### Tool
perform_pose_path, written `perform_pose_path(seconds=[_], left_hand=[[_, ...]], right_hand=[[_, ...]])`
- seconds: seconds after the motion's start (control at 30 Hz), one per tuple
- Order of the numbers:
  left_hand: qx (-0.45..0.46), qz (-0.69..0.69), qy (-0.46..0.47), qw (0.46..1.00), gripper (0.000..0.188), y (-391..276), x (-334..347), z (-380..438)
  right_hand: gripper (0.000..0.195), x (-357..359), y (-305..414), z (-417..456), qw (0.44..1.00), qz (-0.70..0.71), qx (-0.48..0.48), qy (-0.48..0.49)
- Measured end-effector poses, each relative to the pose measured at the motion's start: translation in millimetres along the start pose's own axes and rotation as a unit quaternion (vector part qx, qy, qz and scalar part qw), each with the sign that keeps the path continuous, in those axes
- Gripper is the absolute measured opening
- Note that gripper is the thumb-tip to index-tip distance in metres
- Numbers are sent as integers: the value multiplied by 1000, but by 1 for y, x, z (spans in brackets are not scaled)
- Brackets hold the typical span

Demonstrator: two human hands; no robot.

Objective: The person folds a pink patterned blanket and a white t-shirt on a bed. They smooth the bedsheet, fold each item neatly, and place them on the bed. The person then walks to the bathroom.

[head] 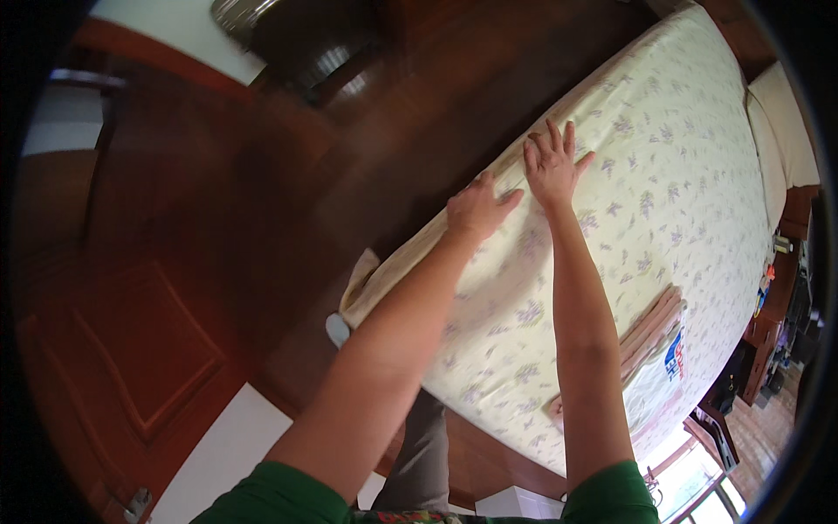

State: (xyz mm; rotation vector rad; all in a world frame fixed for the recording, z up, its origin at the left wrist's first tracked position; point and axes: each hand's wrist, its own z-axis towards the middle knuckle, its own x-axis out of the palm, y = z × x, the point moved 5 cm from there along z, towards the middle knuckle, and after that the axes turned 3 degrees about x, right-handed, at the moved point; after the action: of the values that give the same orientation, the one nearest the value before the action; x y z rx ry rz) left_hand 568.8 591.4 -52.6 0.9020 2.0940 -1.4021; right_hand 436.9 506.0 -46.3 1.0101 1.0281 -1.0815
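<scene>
A pale yellow fitted bed sheet [645,262] with a purple floral print covers the mattress before me. My right hand [555,167] rests on the sheet near the mattress's long edge, its fingers spread. Just nearer to me, my left hand [481,209] lies over that same edge with its thumb apart. The left fingertips are partly hidden, so whether they pinch the cloth does not show. Slight creases run along the edge by both hands. At the near corner, a flap of cloth [361,278] sticks out past the mattress side.
Folded pink cloth [651,321] and a white plastic bag [655,393] bearing writing lie on the bed, right of my forearm. A pillow [782,131] is at the far right. Dark wooden floor [393,144] borders the bed; a wooden door [144,347] stands left.
</scene>
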Motion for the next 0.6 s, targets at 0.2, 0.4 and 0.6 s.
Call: perform_pose_path(seconds=[0.2,0.4,0.6], left_hand=[[-107,-205,173,957,81,161,-34,-173],[17,151,52,987,63,252,-69,-307],[-218,-79,48,972,58,372,-113,-463]], right_hand=[[31,-28,105,-111,998,-6,3,59],[50,-72,258,-297,954,200,-118,188],[60,-135,264,-347,899,336,-111,260]])
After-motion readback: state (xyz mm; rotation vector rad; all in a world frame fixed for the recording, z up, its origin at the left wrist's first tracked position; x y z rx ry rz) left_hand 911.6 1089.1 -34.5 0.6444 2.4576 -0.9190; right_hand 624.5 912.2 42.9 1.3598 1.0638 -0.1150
